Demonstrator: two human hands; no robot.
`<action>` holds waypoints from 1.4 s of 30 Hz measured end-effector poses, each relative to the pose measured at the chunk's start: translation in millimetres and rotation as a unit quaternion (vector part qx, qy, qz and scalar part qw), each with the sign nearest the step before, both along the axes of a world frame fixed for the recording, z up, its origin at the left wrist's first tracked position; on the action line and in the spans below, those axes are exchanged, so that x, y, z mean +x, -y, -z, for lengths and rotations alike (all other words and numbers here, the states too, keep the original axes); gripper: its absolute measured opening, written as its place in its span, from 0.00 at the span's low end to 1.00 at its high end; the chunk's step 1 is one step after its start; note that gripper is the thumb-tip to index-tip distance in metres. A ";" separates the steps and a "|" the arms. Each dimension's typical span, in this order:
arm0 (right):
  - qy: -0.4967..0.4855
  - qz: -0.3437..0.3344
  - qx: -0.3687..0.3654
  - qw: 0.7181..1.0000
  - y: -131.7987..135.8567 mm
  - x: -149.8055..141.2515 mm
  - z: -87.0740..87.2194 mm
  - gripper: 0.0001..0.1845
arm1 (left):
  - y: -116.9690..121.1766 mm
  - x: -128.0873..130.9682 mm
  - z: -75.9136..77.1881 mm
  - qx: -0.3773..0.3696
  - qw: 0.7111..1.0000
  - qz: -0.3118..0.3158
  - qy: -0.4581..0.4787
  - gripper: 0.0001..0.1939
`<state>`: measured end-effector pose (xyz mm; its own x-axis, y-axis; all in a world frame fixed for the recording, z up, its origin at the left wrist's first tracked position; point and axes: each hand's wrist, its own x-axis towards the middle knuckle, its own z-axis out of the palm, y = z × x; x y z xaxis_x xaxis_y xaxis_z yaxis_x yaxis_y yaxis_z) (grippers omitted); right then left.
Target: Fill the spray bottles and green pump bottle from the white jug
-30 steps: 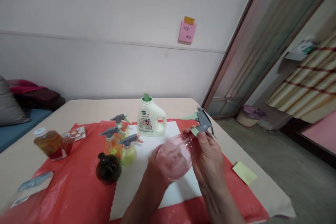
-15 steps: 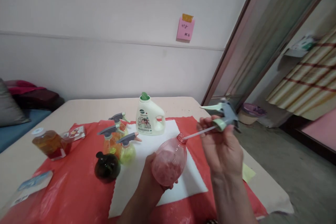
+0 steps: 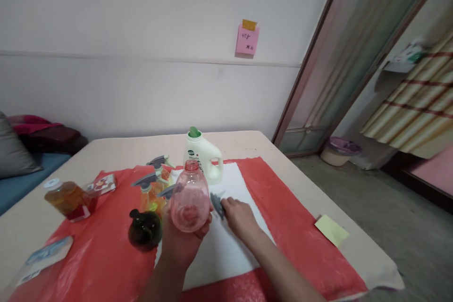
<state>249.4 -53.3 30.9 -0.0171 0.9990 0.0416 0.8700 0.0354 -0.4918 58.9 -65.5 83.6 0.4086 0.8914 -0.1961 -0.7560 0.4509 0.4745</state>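
Pink bottle (image 3: 191, 200) is upright, neck up w/ no top on, in the left hand (image 3: 179, 245), fingers wrapped round the lower belly from behind. It's over the white sheet (image 3: 219, 259); can't tell if its base touches. At its 3 o'clock, the right hand (image 3: 240, 217) has fingers nearly closed, apparently pinching a grey spray head (image 3: 216, 204); blurred, so can't tell if that's on the sheet.

Bottle looks like thin clear plastic: prob. light, a bit squeezy, not v. fragile, but smooth & slippery if wet. Best hold IMO: palm round the widest part, or fingertips under the threaded neck. Spray head's prob. stiff & light; grip the body, not the trigger.

Writing: pink note (image 3: 247, 41) on the wall (image 3: 141, 94), approx. 1 o'clock of the bottle, reads like "45g" w/ unclear chars below. Jug (image 3: 213, 177), 12–1 o'clock behind, has a dark oval logo (image 3: 191, 152); brand's unreadable, label partly hidden.
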 end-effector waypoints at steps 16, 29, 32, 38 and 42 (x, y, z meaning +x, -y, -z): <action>-0.490 0.045 0.064 0.868 36.4 -54.8 -43.4 0.55 | 9.6 31.8 -10.4 0.063 0.994 -0.057 -0.062 0.29; -0.196 0.046 0.170 0.965 -44.4 -2.1 -91.5 0.50 | 6.1 25.7 23.4 0.125 0.914 0.016 -0.385 0.38; -0.059 0.015 0.213 0.975 -82.5 12.9 -106.8 0.48 | 6.7 25.5 20.4 0.096 0.923 0.034 -0.370 0.32; 0.141 -0.020 0.221 0.965 -126.2 29.6 -140.7 0.40 | 6.4 21.5 9.6 0.085 0.930 0.046 -0.355 0.25; 0.219 -0.040 0.202 0.954 -135.7 32.4 -155.1 0.41 | 5.0 19.7 8.9 0.088 0.933 0.045 -0.346 0.22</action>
